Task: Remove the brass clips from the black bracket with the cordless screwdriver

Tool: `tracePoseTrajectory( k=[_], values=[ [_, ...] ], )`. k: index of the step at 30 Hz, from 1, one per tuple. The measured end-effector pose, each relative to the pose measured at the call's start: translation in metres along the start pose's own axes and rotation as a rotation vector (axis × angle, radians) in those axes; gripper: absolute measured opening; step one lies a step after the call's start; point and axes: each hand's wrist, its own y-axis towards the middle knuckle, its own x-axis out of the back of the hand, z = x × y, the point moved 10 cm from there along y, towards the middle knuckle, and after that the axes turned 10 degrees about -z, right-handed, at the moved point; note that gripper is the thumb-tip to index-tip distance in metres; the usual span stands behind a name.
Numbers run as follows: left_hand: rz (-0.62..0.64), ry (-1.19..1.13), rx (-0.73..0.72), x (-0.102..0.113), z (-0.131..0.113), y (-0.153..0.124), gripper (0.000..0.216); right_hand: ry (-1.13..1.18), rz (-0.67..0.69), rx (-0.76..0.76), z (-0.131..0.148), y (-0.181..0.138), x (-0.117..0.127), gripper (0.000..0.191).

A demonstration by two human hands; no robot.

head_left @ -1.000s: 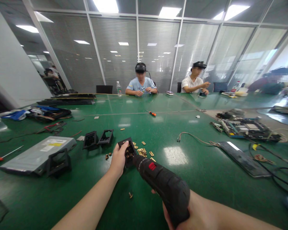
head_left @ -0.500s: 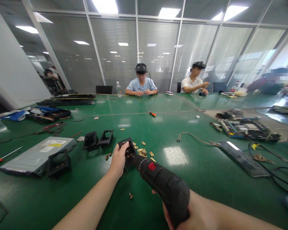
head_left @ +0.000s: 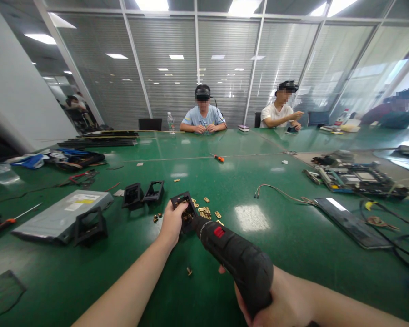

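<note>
Green, glossy tabletop [head_left: 293,227] right across the frame, ceiling light bouncing off it! Along the top runs a glass partition [head_left: 163,68] with blinds, a pale wall [head_left: 23,91] at upper left, and two people in headsets seated at the far edge, upper centre and upper right. Beside the first stands a clear bottle [head_left: 171,123], upright, label on.

Now to the centre: the left hand [head_left: 172,222] is clamped on a black housing [head_left: 190,209], thumb over its opening, brass-coloured bits showing inside. And the right hand [head_left: 281,293], lower right of centre, is wrapped round the grip of a dark power drill [head_left: 238,254], its nose right up at that housing; whether the tip touches, I can't tell.

Two more open housings [head_left: 132,196] sit left of centre, side by side, and another black frame [head_left: 91,226] stands against the silver drive [head_left: 68,213]. Brass plates [head_left: 206,212] lie scattered just right of the held housing, small brass screws [head_left: 157,217] to its left, one lone screw [head_left: 189,271] below.
</note>
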Motion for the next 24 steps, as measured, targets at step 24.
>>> tracePoseTrajectory(
  k=[24],
  values=[
    [0.01, -0.031, -0.001, -0.004, -0.003, -0.002, 0.04, -0.065, -0.008, 0.144, 0.016, -0.003, 0.002, 0.033]
  ],
)
